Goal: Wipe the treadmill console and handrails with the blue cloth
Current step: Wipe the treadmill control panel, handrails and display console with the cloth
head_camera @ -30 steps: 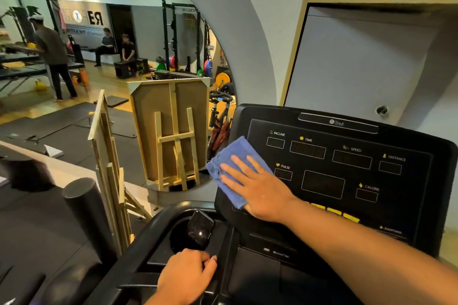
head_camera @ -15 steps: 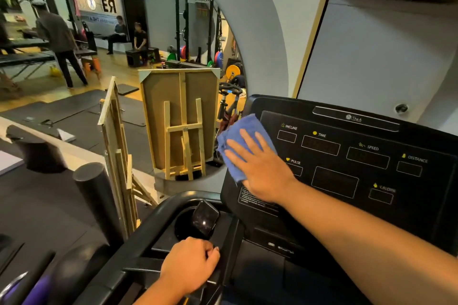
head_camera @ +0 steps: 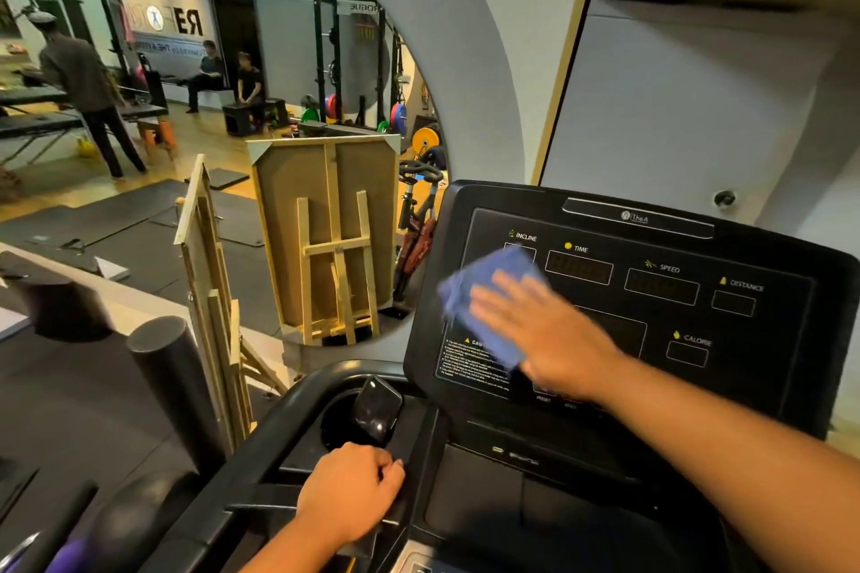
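The black treadmill console (head_camera: 698,316) fills the right half of the view, with labelled displays for incline, time, speed, distance and calorie. My right hand (head_camera: 544,330) lies flat on the blue cloth (head_camera: 484,307), pressing it against the console's left part, below the incline display; both are motion-blurred. Lower down, my left hand (head_camera: 349,493) is closed around a black bar of the handrail frame (head_camera: 260,437), beside the cup holder.
A dark phone (head_camera: 377,409) leans in the cup holder. A wooden easel (head_camera: 209,293) and a black foam roller (head_camera: 172,382) stand to the left. A big arched mirror behind reflects the gym, with people and weight racks. A pale cabinet panel (head_camera: 698,107) rises behind the console.
My right hand has slid the blue cloth rightward from the console's left edge onto its face. The camera view has shifted slightly. The left hand keeps its grip on the bar.
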Available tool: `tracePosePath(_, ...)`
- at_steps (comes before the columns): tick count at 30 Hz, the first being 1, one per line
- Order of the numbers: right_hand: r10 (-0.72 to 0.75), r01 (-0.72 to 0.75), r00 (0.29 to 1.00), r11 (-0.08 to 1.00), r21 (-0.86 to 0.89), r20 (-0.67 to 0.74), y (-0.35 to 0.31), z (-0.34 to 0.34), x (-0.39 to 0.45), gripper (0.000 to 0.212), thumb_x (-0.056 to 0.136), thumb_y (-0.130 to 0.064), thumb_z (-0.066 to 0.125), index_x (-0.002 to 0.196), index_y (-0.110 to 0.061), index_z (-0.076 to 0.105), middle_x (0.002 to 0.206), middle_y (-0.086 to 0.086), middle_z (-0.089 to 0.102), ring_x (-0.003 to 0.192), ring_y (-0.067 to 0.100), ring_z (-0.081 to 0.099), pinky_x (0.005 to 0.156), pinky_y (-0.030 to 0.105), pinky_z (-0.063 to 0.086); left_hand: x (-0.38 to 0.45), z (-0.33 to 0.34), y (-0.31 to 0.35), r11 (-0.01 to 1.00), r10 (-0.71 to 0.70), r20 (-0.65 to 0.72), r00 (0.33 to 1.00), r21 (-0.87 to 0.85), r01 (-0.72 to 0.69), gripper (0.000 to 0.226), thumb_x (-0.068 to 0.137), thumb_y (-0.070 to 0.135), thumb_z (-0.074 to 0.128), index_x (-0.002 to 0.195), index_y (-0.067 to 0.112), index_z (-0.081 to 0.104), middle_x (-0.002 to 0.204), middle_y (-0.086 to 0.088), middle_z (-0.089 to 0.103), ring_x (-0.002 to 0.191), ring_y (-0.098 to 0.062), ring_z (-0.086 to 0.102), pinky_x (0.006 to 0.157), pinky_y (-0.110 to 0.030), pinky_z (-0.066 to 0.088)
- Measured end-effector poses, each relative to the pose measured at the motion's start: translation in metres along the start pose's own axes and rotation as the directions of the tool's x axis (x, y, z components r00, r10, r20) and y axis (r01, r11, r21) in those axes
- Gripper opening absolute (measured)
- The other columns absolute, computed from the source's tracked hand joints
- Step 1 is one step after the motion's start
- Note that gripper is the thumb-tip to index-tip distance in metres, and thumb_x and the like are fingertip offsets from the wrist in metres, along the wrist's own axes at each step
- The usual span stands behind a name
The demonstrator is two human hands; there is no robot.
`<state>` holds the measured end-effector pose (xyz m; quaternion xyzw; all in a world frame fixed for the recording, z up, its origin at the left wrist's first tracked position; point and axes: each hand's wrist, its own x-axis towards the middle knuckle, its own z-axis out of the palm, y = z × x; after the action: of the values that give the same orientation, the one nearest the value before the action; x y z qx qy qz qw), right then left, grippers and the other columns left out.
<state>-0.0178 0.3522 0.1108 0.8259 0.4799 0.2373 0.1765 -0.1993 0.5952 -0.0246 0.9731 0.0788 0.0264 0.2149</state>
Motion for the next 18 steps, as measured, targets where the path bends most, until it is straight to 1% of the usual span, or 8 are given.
tracePosePath(3, 0.304, -0.304, 0.948, 0.953, 0.017, -0.098, 0.056, -0.034, 0.019, 0.088, 0.088, -0.033, 0.063, 0.159, -0.018, 0.015, 0.167, 0.008, 0.013, 0.153, 0.033, 0.006, 0.124, 0.048, 0.002, 0.000, 0.002, -0.001, 1.000, -0.005, 0.000, 1.000, -0.005, 0.005, 0.046, 0.092, 0.055, 0.043, 0.078, 0.017, 0.065, 0.066, -0.001, 0.068, 0.060, -0.011, 0.060, 0.064, -0.029, 0.046)
tracePosePath(5, 0.417, -0.415, 0.899, 0.909, 0.047, -0.136, 0.060, -0.041, 0.026, 0.085, 0.091, -0.035, 0.060, 0.159, -0.017, 0.012, 0.167, 0.010, 0.010, 0.153, 0.037, 0.005, 0.124, 0.051, 0.005, 0.000, 0.003, -0.001, 1.000, -0.012, -0.002, 1.000, -0.007, 0.012, 0.045, 0.092, 0.054, 0.043, 0.082, 0.017, 0.066, 0.069, -0.001, 0.070, 0.064, -0.012, 0.064, 0.063, -0.027, 0.046)
tracePosePath(7, 0.452, -0.449, 0.882, 0.892, 0.054, -0.135, 0.037, -0.031, 0.027, 0.087, 0.091, -0.039, 0.058, 0.160, -0.016, 0.012, 0.168, 0.011, 0.008, 0.153, 0.040, 0.000, 0.124, 0.055, 0.006, 0.001, 0.003, -0.001, 1.000, -0.015, -0.005, 1.000, -0.005, 0.015, 0.045, 0.092, 0.054, 0.043, 0.084, 0.018, 0.067, 0.070, -0.001, 0.071, 0.066, -0.011, 0.066, 0.064, -0.027, 0.047)
tracePosePath(9, 0.326, -0.321, 0.939, 0.945, 0.058, -0.110, -0.001, -0.010, 0.015, 0.085, 0.087, -0.039, 0.055, 0.159, -0.016, 0.016, 0.167, 0.011, 0.011, 0.153, 0.041, 0.000, 0.123, 0.057, 0.006, 0.000, 0.003, -0.002, 1.000, -0.015, -0.003, 1.000, -0.006, 0.015, 0.045, 0.092, 0.056, 0.042, 0.086, 0.019, 0.068, 0.071, 0.000, 0.072, 0.066, -0.011, 0.066, 0.065, -0.027, 0.049)
tracePosePath(11, 0.097, -0.095, 0.994, 0.995, 0.043, -0.043, -0.034, 0.013, -0.011, 0.082, 0.084, -0.040, 0.048, 0.159, -0.019, 0.021, 0.167, 0.009, 0.016, 0.152, 0.039, 0.003, 0.122, 0.055, 0.004, 0.000, 0.003, -0.003, 1.000, -0.016, 0.003, 1.000, -0.001, 0.016, 0.046, 0.090, 0.057, 0.040, 0.086, 0.019, 0.066, 0.070, -0.001, 0.071, 0.067, -0.011, 0.066, 0.068, -0.030, 0.052)
tracePosePath(14, -0.132, 0.133, 0.989, 0.991, -0.009, 0.071, -0.047, 0.034, -0.043, 0.076, 0.092, -0.038, 0.049, 0.159, -0.022, 0.017, 0.168, 0.003, 0.010, 0.154, 0.032, -0.002, 0.123, 0.049, -0.003, 0.001, 0.001, -0.002, 0.999, -0.027, 0.015, 1.000, 0.019, 0.026, 0.045, 0.090, 0.056, 0.042, 0.077, 0.017, 0.060, 0.070, -0.003, 0.070, 0.067, -0.014, 0.066, 0.068, -0.032, 0.051)
tracePosePath(16, -0.166, 0.168, 0.984, 0.985, -0.030, 0.071, -0.026, 0.029, -0.040, 0.076, 0.091, -0.033, 0.051, 0.159, -0.021, 0.018, 0.168, 0.003, 0.011, 0.155, 0.030, -0.001, 0.124, 0.047, 0.000, 0.001, 0.000, -0.001, 0.999, -0.028, 0.023, 0.999, 0.027, 0.027, 0.044, 0.090, 0.055, 0.043, 0.075, 0.017, 0.060, 0.071, -0.004, 0.070, 0.070, -0.016, 0.067, 0.071, -0.033, 0.052)
tracePosePath(18, 0.013, -0.015, 1.000, 0.998, -0.054, -0.024, 0.008, 0.009, -0.025, 0.080, 0.087, -0.032, 0.055, 0.159, -0.018, 0.022, 0.167, 0.006, 0.015, 0.154, 0.033, 0.005, 0.123, 0.049, 0.007, 0.002, -0.001, 0.001, 0.999, -0.042, 0.029, 0.999, 0.009, 0.042, 0.044, 0.089, 0.055, 0.044, 0.083, 0.017, 0.064, 0.073, -0.004, 0.071, 0.071, -0.015, 0.068, 0.074, -0.034, 0.055)
